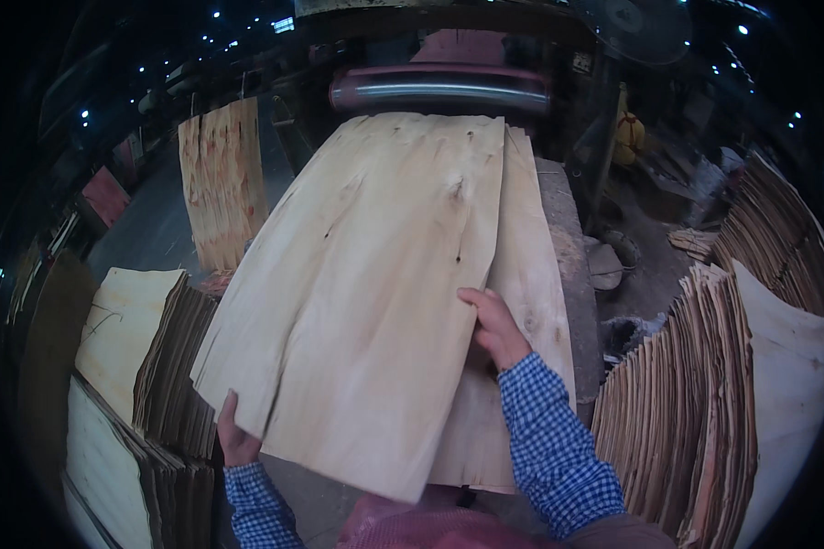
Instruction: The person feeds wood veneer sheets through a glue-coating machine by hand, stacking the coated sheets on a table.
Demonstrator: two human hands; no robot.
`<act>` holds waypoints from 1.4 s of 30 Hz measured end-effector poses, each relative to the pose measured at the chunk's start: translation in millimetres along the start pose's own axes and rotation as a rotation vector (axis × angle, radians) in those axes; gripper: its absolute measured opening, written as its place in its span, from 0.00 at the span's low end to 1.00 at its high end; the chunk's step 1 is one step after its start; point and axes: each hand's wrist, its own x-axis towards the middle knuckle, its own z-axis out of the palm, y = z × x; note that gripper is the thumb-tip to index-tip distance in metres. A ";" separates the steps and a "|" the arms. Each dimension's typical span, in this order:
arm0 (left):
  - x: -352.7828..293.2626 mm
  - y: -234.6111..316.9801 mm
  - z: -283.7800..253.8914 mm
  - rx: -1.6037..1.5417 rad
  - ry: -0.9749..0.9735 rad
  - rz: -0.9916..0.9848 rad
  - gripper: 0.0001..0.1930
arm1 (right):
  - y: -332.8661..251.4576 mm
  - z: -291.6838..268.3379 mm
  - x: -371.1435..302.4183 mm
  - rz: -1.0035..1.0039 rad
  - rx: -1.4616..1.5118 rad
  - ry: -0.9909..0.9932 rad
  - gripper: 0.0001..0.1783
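While L grip & R grip hold opp. sides, pale wood sheet, dk.-knotted, lightly streaked

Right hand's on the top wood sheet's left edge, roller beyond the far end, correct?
Not left: the head view shows the right hand on the right edge of the top wood sheet. The roller is indeed beyond the far end.

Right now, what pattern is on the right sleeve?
Blue-and-white checks on the right sleeve, clearest in the head view.
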 end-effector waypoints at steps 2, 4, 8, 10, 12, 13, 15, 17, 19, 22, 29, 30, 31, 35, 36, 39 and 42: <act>23.8 -8.1 50.3 -0.273 0.020 -0.101 0.27 | 5.1 -51.5 -0.2 0.053 -0.250 0.183 0.21; 12.0 -28.9 94.6 -0.221 0.029 -0.044 0.27 | 18.4 -76.5 -15.4 -0.015 -0.621 0.345 0.23; -22.2 -66.2 130.5 -0.264 0.046 -0.153 0.27 | 36.0 -103.4 -69.6 -0.329 -1.471 0.614 0.23; -23.9 -65.6 123.6 -0.363 0.008 -0.297 0.26 | 27.3 -111.2 -83.3 -0.305 -1.598 0.654 0.20; -22.2 -65.5 117.6 -0.450 -0.008 -0.398 0.25 | -0.5 -108.4 -89.9 -0.177 -1.501 0.625 0.17; -19.6 -66.2 114.4 -0.487 -0.006 -0.430 0.25 | -3.4 -112.6 -93.8 -0.214 -1.493 0.600 0.17; -16.5 -59.0 116.0 -0.443 -0.010 -0.404 0.25 | -4.8 -113.4 -95.9 -0.287 -1.460 0.546 0.17; -24.4 -50.6 126.9 -0.303 -0.027 -0.302 0.25 | 1.1 -116.1 -100.6 -0.222 -1.595 0.573 0.17; -31.1 -45.4 135.8 -0.243 -0.025 -0.291 0.25 | 6.1 -135.7 -103.7 -0.242 -1.651 0.632 0.16; -29.2 -44.9 138.2 -0.235 -0.047 -0.286 0.26 | 5.8 -159.9 -95.3 -0.314 -1.521 0.586 0.18; -21.7 -41.4 121.4 -0.424 -0.051 -0.405 0.25 | 17.8 -115.6 -102.0 -0.155 -0.326 0.545 0.20; -20.2 -39.5 122.0 -0.397 -0.059 -0.409 0.25 | 19.9 -116.0 -100.8 -0.129 -0.212 0.481 0.21; -20.1 -36.0 123.4 -0.369 -0.066 -0.414 0.25 | 25.1 -118.0 -100.9 -0.102 -0.099 0.415 0.22; -18.7 -9.3 138.9 -0.359 -0.095 -0.403 0.25 | 4.4 -43.1 -128.6 -0.426 0.062 0.160 0.25; -12.0 -5.4 140.7 -0.329 -0.099 -0.402 0.25 | 2.1 -40.6 -120.8 -0.435 0.073 0.151 0.26; 26.9 -9.2 154.1 -0.303 -0.078 -0.348 0.24 | -4.1 -35.4 -94.2 -0.543 0.008 0.175 0.27; 86.5 -34.8 161.8 -0.350 -0.104 -0.304 0.23 | -13.8 -32.5 -42.7 -0.601 -0.007 0.192 0.27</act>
